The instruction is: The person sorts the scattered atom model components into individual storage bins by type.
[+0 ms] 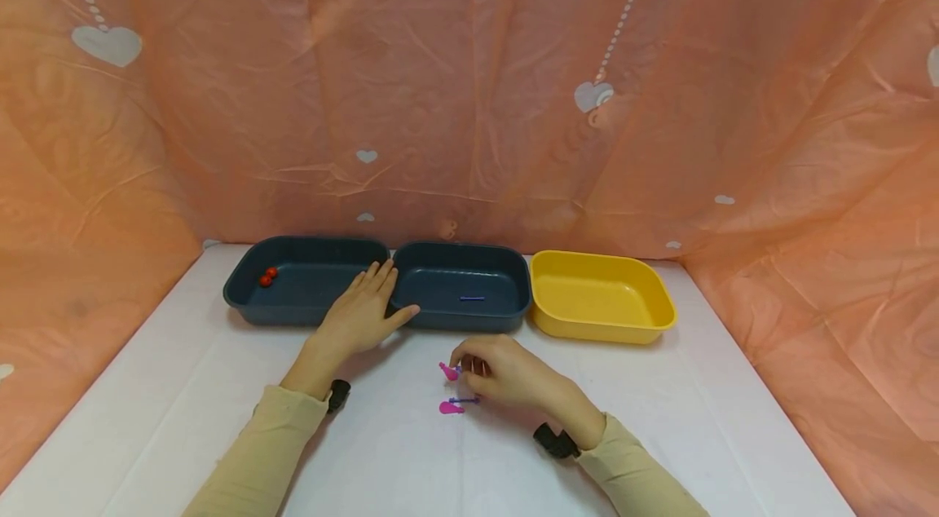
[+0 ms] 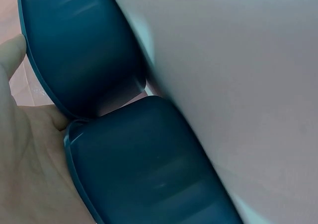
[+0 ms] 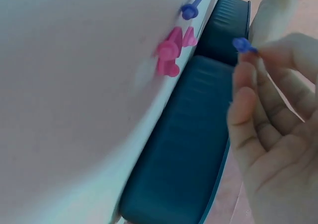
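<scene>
With thumb and fingertips, my right hand [image 1: 509,370] pinches a small blue-purple piece with a knobbed end [image 3: 242,45], above the white table; the rest of it is hidden by the fingers. Close by on the tabletop lie a pink teardrop-shaped piece [image 1: 451,408], another pink piece [image 1: 448,372] and a thin purple rod with knobbed ends [image 1: 464,400]. My left hand [image 1: 359,320] rests, fingers extended, over the adjoining rims of the left dark blue tray [image 1: 286,313] and the middle dark blue tray [image 1: 469,321]. One purple rod [image 1: 473,298] lies inside the middle tray.
Two small red round pieces [image 1: 268,277] sit inside the left tray. A yellow tray [image 1: 601,329] stands right of the middle one. Behind the row of trays hangs a peach curtain [image 1: 411,109] with hearts, also enclosing both sides of the white table [image 1: 660,419].
</scene>
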Motion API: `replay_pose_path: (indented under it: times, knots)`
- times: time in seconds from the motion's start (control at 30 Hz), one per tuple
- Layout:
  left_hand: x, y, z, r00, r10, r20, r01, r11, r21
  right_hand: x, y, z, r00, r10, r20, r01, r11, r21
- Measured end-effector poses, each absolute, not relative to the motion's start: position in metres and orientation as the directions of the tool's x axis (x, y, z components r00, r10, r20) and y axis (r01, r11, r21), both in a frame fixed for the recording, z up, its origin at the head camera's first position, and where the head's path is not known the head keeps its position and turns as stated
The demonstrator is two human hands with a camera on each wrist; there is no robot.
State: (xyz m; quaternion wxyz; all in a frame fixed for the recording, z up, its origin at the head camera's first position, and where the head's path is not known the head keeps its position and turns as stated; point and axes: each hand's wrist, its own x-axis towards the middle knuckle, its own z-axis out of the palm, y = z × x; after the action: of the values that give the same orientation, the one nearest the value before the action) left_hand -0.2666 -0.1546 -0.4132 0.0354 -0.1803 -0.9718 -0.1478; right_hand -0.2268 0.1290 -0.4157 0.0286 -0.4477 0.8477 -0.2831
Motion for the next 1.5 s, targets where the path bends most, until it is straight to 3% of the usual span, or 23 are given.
replay_pose_path:
  times: [0.3,0.53,0.77,1.17,1.5]
  knots:
    - [-0.266,-0.156,-0.415,-0.931,0.341,0.129,0.364,0.887,0.283,-0.233,0.131,-0.417,-0.612,-0.686,0.393,-0.761,0.377,-0.527]
    - [-0.265,-0.156,-0.417,-0.93,0.347,0.121,0.367,0.886,0.283,-0.243,0.131,-0.416,-0.642,-0.605,0.472,-0.759,0.415,-0.501]
    - [-0.265,-0.156,-0.418,-0.93,0.349,0.117,0.368,0.885,0.285,-0.26,0.132,-0.414,-0.617,-0.572,0.541,-0.786,0.413,-0.46]
    - [-0.267,-0.156,-0.416,-0.929,0.354,0.11,0.371,0.886,0.277,-0.291,0.133,-0.404,-0.661,-0.541,0.521,-0.751,0.471,-0.463]
    - [-0.268,-0.156,-0.415,-0.927,0.354,0.125,0.375,0.886,0.273,-0.319,0.132,-0.403,-0.716,-0.562,0.413,-0.697,0.544,-0.468]
